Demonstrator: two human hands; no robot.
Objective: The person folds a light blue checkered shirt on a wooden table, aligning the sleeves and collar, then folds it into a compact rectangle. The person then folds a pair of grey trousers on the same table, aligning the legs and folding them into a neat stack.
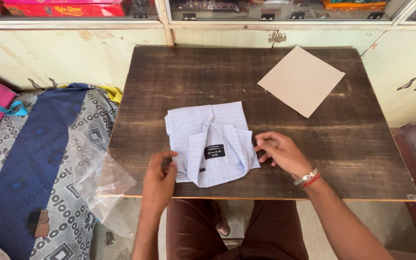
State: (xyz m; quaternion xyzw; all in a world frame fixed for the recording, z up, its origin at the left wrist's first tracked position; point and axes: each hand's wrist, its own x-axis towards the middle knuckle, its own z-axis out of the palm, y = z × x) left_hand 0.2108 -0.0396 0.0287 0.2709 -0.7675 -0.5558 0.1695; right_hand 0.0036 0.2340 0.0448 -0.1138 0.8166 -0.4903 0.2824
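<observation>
So from my feed I've got a folded light blue checked shirt (211,143) sitting on a dark wooden table (343,139), right between both hands. The left hand (159,180) is at the shirt's near left corner, thumb and fingers curled in and pinching the edge of the fabric there. The right hand (279,151) is just off the shirt's right edge, fingers loosely bent and slightly apart, fingertips touching or nearly touching the cloth; I can't tell if it's actually gripping anything. The shirt's collar is facing up with a black label (214,151) showing, roughly midway between the hands. Farther out past the right hand lies a flat piece of tan cardboard (301,81). Out left of the left hand, a clear plastic bag (97,175) hangs off the table edge over a patterned grey and blue cloth (39,163).
</observation>
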